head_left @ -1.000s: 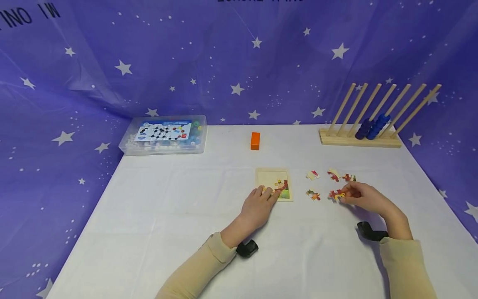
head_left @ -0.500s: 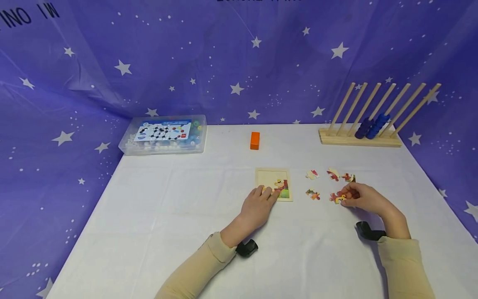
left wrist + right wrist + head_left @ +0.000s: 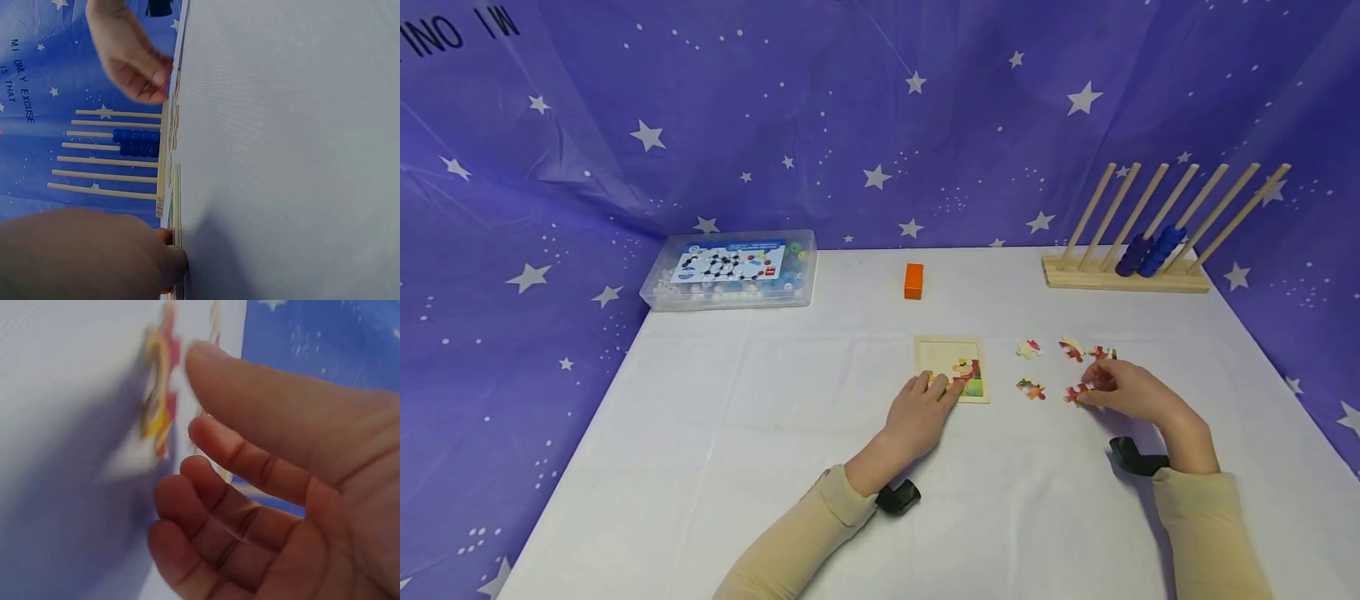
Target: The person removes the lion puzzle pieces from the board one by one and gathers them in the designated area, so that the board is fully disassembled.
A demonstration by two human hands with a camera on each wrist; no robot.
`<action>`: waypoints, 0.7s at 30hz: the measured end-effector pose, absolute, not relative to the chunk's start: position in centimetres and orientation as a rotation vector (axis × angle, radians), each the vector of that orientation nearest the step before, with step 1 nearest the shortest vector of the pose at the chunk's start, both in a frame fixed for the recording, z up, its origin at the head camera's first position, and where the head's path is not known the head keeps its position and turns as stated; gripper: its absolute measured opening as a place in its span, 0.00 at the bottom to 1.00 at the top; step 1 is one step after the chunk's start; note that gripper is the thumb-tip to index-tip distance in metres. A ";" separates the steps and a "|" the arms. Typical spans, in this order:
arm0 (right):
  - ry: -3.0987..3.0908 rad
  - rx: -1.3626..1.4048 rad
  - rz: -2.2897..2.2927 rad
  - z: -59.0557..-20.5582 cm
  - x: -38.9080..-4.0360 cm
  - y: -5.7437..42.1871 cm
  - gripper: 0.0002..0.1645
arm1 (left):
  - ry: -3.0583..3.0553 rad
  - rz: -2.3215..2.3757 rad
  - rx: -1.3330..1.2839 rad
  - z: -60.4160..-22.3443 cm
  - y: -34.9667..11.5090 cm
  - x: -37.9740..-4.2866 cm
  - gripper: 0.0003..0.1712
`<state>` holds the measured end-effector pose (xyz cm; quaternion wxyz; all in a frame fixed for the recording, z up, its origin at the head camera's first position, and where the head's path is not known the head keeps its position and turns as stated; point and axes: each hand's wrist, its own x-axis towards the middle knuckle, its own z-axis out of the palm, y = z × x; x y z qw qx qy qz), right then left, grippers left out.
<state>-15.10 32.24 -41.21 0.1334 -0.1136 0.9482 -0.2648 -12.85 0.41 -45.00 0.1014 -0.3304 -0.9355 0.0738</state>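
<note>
My left hand [image 3: 917, 417] rests on the lower left corner of a wooden puzzle board [image 3: 934, 352], covering that corner; its thumb lies at the board's edge in the left wrist view. Several pieces with a cartoon picture sit in the board's lower right. Beside the board, my right hand [image 3: 1131, 392] hovers at a red and yellow puzzle piece [image 3: 161, 394], thumb and fingers parted and loosely bent. In the right wrist view that piece lies just beyond the thumb tip, with nothing between the fingers. Other loose pieces lie around: one puzzle piece [image 3: 1032, 389] to its left, several behind.
At the back stand an orange block [image 3: 913, 282] and, on the right, a wooden peg rack [image 3: 1127, 283] with blue beads. A clear plastic case [image 3: 730, 271] of small parts lies back left. A purple starry cloth [image 3: 850, 125] hangs behind the white table.
The red and yellow piece has turned and shifted slightly under my right fingers. My right hand has moved a little left and its fingers now stand apart from the piece. My left hand stays put.
</note>
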 end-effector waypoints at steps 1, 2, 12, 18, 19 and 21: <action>2.752 -0.353 -0.780 -41.0 -15.3 31.7 0.18 | -2.765 0.215 -0.977 -45.0 0.4 -12.8 0.23; 2.748 -0.373 -0.800 -40.9 -15.6 31.1 0.17 | -2.767 0.214 -0.977 -45.0 0.4 -12.8 0.23; 2.694 -0.719 -0.818 -41.3 -18.4 22.2 0.25 | -2.792 0.248 -0.977 -45.0 0.5 -12.9 0.24; 2.727 -0.786 -0.704 -42.4 -18.5 20.1 0.23 | -2.774 0.281 -1.005 -45.2 0.7 -12.5 0.23; 2.735 -0.791 -0.703 -42.4 -18.5 19.9 0.21 | -2.769 0.289 -1.002 -45.2 0.6 -12.5 0.23; 2.755 -0.805 -0.710 -42.4 -18.6 19.7 0.18 | -2.762 0.300 -0.985 -45.0 0.5 -12.6 0.23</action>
